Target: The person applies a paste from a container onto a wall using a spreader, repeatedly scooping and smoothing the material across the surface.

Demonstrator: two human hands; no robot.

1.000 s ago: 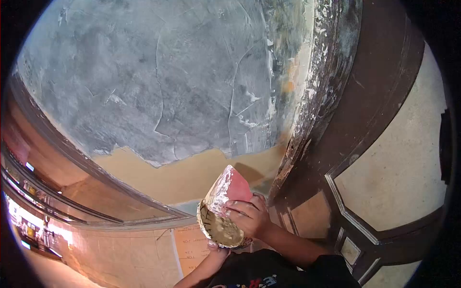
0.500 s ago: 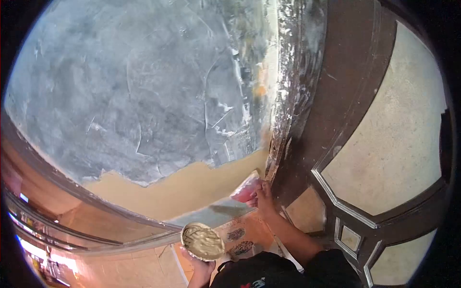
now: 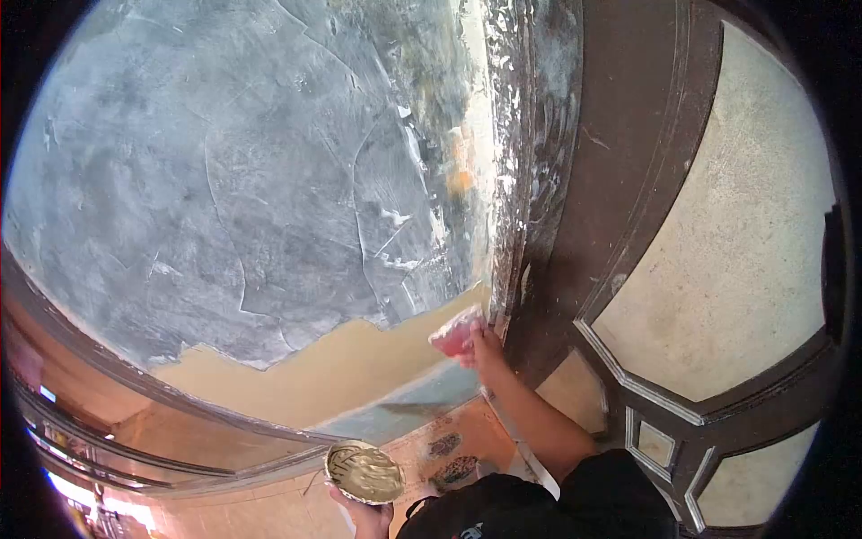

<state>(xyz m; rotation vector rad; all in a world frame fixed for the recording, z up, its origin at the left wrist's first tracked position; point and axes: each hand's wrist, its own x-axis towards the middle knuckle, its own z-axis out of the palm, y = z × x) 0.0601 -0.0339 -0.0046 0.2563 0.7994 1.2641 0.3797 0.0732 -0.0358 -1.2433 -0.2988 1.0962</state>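
Observation:
My left hand (image 3: 364, 516) grips a round bowl (image 3: 330, 467) from below, near the bottom of the view. Pale, creamy putty (image 3: 375, 476) with drag marks fills it. In my right hand (image 3: 486, 349) is a pink-red putty spreader (image 3: 452, 337), its upper edge coated in whitish putty. The spreader overlaps the right end of a beige band (image 3: 359, 382) low on the wall, close to the dark door frame. Above that band, the wall (image 3: 197, 189) carries grey, streaky plaster with a ragged lower edge.
A dark brown door (image 3: 620, 180) with pale panels (image 3: 718, 234) rises along the right side. White smears mark the frame beside the wall. Below lies a tiled floor (image 3: 260, 499) with an orange mat (image 3: 480, 427) bearing dark prints. Dark rails (image 3: 117, 449) run at lower left.
The view has shifted, so the wall sits further left. My right hand and the spreader have moved slightly up along the wall; the bowl appears a little lower and further left.

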